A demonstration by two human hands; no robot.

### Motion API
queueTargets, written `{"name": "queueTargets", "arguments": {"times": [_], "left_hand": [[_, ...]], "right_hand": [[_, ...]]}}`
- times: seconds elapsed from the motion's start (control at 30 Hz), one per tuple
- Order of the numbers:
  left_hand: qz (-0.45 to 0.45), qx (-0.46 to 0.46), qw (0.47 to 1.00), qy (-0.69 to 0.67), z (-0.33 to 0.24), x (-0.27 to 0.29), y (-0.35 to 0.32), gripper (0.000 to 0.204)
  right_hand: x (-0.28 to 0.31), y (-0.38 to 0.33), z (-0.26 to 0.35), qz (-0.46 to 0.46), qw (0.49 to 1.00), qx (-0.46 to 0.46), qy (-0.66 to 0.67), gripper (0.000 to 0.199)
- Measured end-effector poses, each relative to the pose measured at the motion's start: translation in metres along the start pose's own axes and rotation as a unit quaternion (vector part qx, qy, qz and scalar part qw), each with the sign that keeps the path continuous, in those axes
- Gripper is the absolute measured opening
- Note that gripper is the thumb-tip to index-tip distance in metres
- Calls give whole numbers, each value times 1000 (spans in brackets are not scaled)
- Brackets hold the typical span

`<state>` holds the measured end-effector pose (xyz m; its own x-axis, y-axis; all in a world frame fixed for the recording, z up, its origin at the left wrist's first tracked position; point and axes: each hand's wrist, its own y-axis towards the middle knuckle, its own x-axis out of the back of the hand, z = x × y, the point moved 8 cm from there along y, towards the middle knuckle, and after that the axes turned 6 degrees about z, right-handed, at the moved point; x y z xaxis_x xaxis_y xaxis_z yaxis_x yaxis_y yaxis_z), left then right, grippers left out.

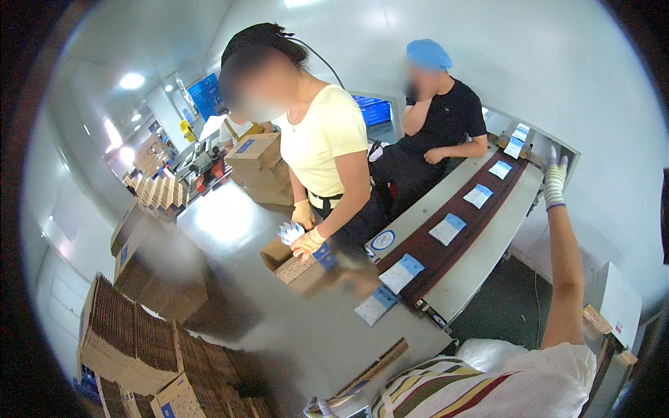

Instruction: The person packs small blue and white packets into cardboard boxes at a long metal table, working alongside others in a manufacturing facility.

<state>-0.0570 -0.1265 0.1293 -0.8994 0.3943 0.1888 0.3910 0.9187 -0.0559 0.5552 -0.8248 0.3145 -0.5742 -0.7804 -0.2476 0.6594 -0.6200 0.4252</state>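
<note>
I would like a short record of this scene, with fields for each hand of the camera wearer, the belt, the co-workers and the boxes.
right hand: gloved right hand raised past the far end of the conveyor belt, fingers spread, holding nothing visible
left hand: gloved left hand at the lower edge, mostly cut off, beside a flat cardboard strip
belt: dark, carrying a row of white and blue packets
co-workers: one in a yellow shirt puts packets into a small carton; one in a blue hair cap sits behind
boxes: stacks of flattened cartons at the left
</note>
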Motion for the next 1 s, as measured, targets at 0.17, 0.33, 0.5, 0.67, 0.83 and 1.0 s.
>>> {"name": "queueTargets", "arguments": {"times": [0.17,0.33,0.5,0.67,0.83,1.0], "left_hand": [[-3,-20,1000,2,4,8,-5,37],[16,-13,1000,-16,0,-7,-3,40],[-15,-27,999,30,-5,4,-10,41],[-6,-11,1000,9,-11,0,-14,44],[6,-12,1000,-18,5,-5,-10,46],[6,1,1000,-10,17,-1,-5,49]], "right_hand": [[-52,-110,11,83,996,-7,39,28],[-147,-359,-58,385,859,-325,88,30],[-173,-341,-60,272,748,-442,414,33],[-100,-110,52,159,982,16,103,47],[-46,-53,103,-93,977,11,191,51],[-121,-206,-1,286,956,-64,19,38]]}}
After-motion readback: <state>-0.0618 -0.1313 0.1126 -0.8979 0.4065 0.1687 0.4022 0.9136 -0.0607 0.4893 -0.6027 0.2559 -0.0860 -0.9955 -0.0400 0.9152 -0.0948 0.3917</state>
